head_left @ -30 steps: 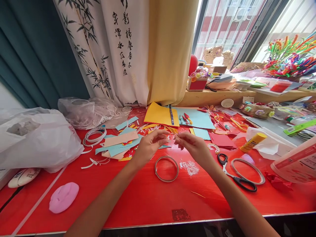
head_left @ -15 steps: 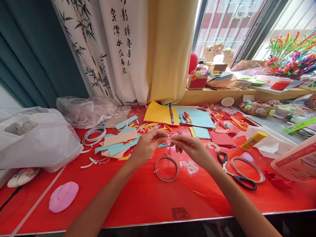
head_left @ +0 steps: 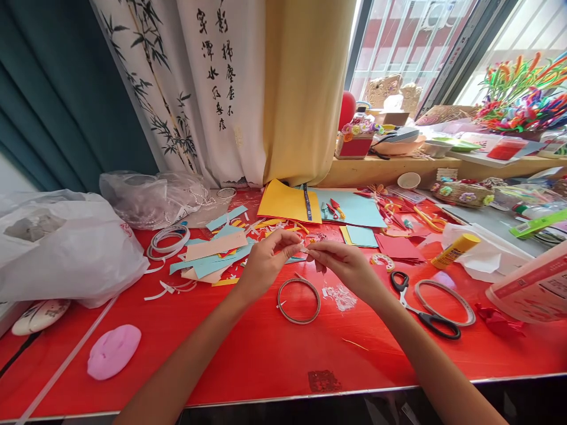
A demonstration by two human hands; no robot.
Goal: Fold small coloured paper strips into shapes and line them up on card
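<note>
My left hand [head_left: 269,264] and my right hand [head_left: 342,267] meet above the middle of the red table [head_left: 248,366], fingertips pinched close together. Between them is a small whitish piece [head_left: 303,248], too small to make out; it looks like a scrap of paper or tape. Both hands appear to grip it. Just below the hands lies a tape ring [head_left: 299,323], flat on the table. Beside it, under my right hand, is a little heap of fine white shreds [head_left: 343,300]. Black-handled scissors [head_left: 407,304] lie open to the right of my right forearm.
Cut paper strips [head_left: 221,251] are piled at the left, near a roll of white strips [head_left: 169,242] and a white plastic bag [head_left: 66,254]. A pink lump [head_left: 114,352] lies front left. At right are another tape ring [head_left: 445,303], a glue stick [head_left: 455,251] and a large bottle [head_left: 531,289].
Almost nothing differs. The fingertips have shifted very slightly around the small whitish piece, and the camera view has moved a touch.
</note>
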